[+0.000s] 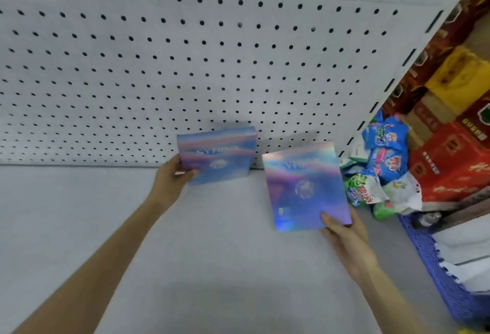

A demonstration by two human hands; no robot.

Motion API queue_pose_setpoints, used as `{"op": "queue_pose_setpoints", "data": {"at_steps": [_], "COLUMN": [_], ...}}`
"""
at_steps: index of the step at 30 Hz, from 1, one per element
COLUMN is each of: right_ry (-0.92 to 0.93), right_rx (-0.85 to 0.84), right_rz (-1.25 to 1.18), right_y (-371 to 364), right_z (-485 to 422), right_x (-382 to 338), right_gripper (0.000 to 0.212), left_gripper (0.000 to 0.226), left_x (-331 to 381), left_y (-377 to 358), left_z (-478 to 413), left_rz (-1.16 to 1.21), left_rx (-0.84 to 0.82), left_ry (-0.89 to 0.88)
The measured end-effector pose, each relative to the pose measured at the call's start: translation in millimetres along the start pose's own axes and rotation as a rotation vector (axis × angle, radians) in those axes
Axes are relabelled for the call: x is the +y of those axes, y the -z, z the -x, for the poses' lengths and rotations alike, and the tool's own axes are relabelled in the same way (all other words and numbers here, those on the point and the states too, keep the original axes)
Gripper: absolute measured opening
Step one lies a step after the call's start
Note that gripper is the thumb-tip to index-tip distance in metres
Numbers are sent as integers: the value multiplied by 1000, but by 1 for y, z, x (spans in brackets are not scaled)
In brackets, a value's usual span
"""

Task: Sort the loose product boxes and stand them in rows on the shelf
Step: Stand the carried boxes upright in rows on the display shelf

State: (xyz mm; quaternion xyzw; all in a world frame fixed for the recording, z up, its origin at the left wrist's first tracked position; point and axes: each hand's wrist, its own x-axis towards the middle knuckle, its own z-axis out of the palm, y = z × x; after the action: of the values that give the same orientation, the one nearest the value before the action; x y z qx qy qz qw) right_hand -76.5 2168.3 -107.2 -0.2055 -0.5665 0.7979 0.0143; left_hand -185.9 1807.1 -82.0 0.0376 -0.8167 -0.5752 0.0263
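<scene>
Two holographic product boxes show in the head view, both toward the back edge of the shelf (212, 254). The left box (220, 153) stands upright at that edge, close to or against the pegboard panel (185, 55). The right box (305, 188) is just beside it, apart by a narrow gap and nearer the shelf's right end. It is tilted with its face turned up, and I cannot tell whether its lower edge rests on the shelf. The likely trouble is the right box: it is glossy and held by one corner only, so it could swing or slip. If it is let go while tilted, it would probably fall flat instead of standing in the row. Pushed in carelessly, it could also knock the left box over or slide right into the heap of detergent packets (381, 169) spilling past the shelf's right end, beside the red cartons (450, 164) and a blue crate (434, 267). The left hand (176, 174) grips the left box at its lower left corner, thumb across the front and fingers hidden behind. The right hand (342, 230) pinches the right box at its lower right corner, thumb on the face and fingers underneath. Neither hand is loose.
</scene>
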Motion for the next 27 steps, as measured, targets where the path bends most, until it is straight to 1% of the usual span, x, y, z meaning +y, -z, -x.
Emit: {"op": "queue_pose_setpoints", "data": {"at_steps": [1,2,5,7,9,11,13,15,17,20,25,27], "right_ry": [14,36,117,157,175,165,123,19,-50,-27,13,68], "right_rx": [-15,-26,-66,-108,-148,-173,-243,-359,-417,-368,-251,-192], "right_rz": [108,207,417,545,668,737,735,679,619,527,366,350], "right_y": [1,1,1,1,1,2,6,9,10,10,14,10], "right_z": [-5,-9,-22,-30,-36,-40,-45,-48,-47,-47,-55,-61], "right_x": [-3,-7,-19,-29,-36,-40,-46,-54,-58,-53,-45,-44], "right_gripper": [75,76,53,52,55,60,67,70,63,46,43,39], "left_gripper": [27,23,18,21,22,20,19,19,20,20,24,17], "left_x": [1,1,6,6,5,5,6,6,5,3,-5,-10], "left_y": [1,2,5,10,15,20,24,27,28,29,34,32], "left_z": [-6,-12,-24,-30,-35,-38,-40,-40,-41,-41,-41,-40], "left_rz": [-50,-89,-128,-80,-61,-68,-61,-42,-15,14,8,7], "left_rx": [18,31,43,19,-25,-75,-118,-149,-165,-184,-171,-152], "left_ry": [-3,-3,-1,22,51,66,70,79,85,92,112,127]}}
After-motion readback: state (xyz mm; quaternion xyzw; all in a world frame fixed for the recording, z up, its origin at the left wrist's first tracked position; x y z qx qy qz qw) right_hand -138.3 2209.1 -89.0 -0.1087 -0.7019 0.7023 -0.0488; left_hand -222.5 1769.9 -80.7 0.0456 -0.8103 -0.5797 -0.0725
